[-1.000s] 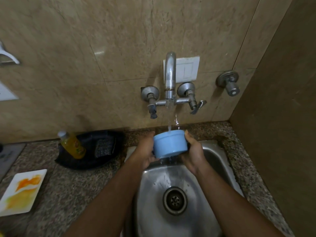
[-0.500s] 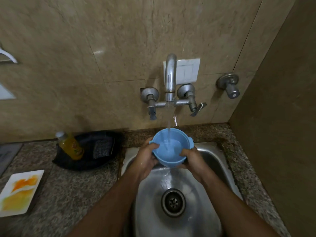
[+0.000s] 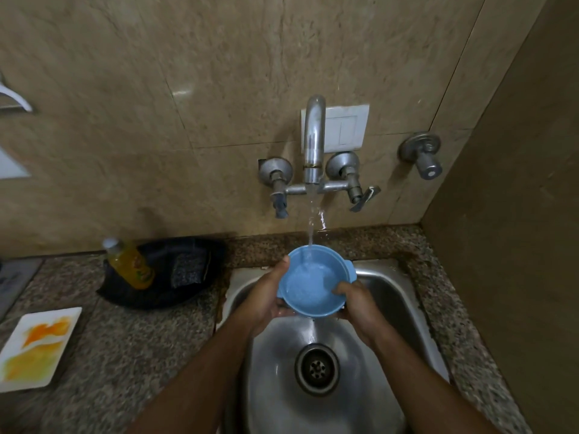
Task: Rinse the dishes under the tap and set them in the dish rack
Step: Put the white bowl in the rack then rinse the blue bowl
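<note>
While water from the chrome wall tap [image 3: 314, 142] falls into it, the round pale-blue plastic bowl [image 3: 313, 285] is at the rinsing step, above the steel sink [image 3: 404, 296]. Left hand [image 3: 266, 297]: curled round rim. Right hand [image 3: 357, 303]: fingers hooked inside. Next, likely: tip out, carry to rack; none in view.

The bowl [image 3: 313, 285] looks like smooth matt blue plastic. The sink [image 3: 369, 364] and tap [image 3: 314, 142] are dull brushed metal. The surface [image 3: 131, 349] is speckled polished granite, and the wall tiles [image 3: 219, 89] are glossy beige stone.
</note>
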The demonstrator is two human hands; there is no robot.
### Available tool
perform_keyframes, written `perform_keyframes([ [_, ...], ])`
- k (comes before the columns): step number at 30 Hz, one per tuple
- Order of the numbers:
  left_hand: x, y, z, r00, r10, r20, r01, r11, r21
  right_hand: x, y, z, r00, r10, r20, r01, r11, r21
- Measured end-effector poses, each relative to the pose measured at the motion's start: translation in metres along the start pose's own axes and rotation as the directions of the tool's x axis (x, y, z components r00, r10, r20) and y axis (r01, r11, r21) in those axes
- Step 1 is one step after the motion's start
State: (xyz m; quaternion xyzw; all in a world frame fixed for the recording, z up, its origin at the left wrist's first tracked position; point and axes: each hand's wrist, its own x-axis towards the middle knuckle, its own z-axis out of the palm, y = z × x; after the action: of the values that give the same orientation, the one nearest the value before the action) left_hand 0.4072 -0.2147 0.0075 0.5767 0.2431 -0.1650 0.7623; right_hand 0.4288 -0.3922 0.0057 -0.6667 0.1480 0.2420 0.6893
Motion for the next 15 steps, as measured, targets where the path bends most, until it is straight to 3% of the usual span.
perform_keyframes([
  [5,-0.011,0.011,-0.010,0.994,0.081,-0.069,-0.080,0.996,0.026,0.000,-0.011,-0.004,0.993,-0.078,0.093,0.080,0.997,-0.021],
  [8,-0.023,0.016,-0.019,0.973,0.198,-0.119,-0.187,0.977,0.097,0.011,-0.031,-0.013,0.942,-0.277,-0.188,0.283,0.959,0.006],
  [10,-0.029,0.016,-0.026,0.950,0.297,-0.099,-0.269,0.936,0.229,0.016,-0.057,-0.018,0.868,-0.419,-0.267,0.403,0.908,-0.116],
  [15,-0.041,-0.002,-0.046,0.897,0.426,-0.114,-0.276,0.744,0.609,0.018,-0.107,-0.010,0.793,-0.565,-0.226,0.422,0.778,-0.465],
])
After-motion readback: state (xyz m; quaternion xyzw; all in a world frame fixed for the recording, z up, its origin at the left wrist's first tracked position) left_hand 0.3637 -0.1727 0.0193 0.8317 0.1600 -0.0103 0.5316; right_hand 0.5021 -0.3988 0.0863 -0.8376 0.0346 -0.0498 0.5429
